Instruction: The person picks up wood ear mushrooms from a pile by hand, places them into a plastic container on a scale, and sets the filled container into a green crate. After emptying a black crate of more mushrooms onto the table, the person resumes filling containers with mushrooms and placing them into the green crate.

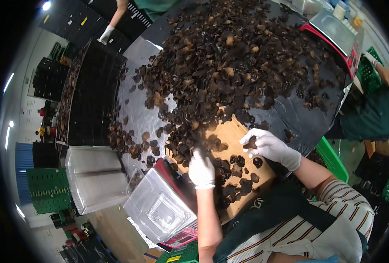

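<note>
Dark brown, curled pieces (229, 65) are being worked by 2 white-gloved hands at the near side of a broad heap on the surface (135, 115). 1 piece is being pinched, it seems, between the thumb and fingers of the right hand (271, 148), above a pale board (234, 131). The left hand (202, 170) is being held over pieces along the board's left side; its fingers are being blurred, so whether its grip is spread or pressed together cannot be told. By judgement, the pieces are being picked through, and a light, precise pinch is being called for by their thin, crumpled shapes.

Room near the left wrist is being narrowed by a scale (183, 239) and the clear plastic container (166, 210) that is being carried on it. On the right, space beyond the surface's edge is being taken up by a green crate (333, 160) near the right forearm. More open room is being offered by the black sheeting (306, 127) beyond the right hand, where pieces are being seen only sparsely, and by bare patches of the board between the 2 hands.
</note>
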